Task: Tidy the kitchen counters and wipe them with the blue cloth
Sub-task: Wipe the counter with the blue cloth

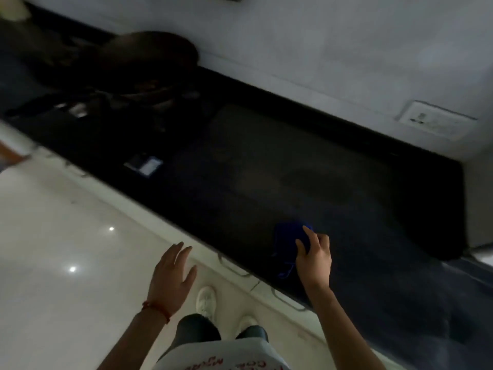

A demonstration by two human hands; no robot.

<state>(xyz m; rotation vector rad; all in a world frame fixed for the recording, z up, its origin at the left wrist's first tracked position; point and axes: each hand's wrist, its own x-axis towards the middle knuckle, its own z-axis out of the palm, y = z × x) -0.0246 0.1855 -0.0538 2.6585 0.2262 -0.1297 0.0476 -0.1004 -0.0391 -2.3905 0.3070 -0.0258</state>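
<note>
A blue cloth [286,240] lies on the dark counter [240,169] near its front edge, one corner hanging over. My right hand [313,256] rests on the cloth's right side, fingers bent over it and gripping it. My left hand [172,279] hovers open over the floor in front of the counter, fingers spread, holding nothing; a red thread is tied at its wrist.
A dark pan [144,62] sits on a stove [88,102] at the counter's far left. A small dark packet with a white label [144,164] lies near the front edge. A wall socket [437,120] is at right. Glossy white floor [66,249] spreads below.
</note>
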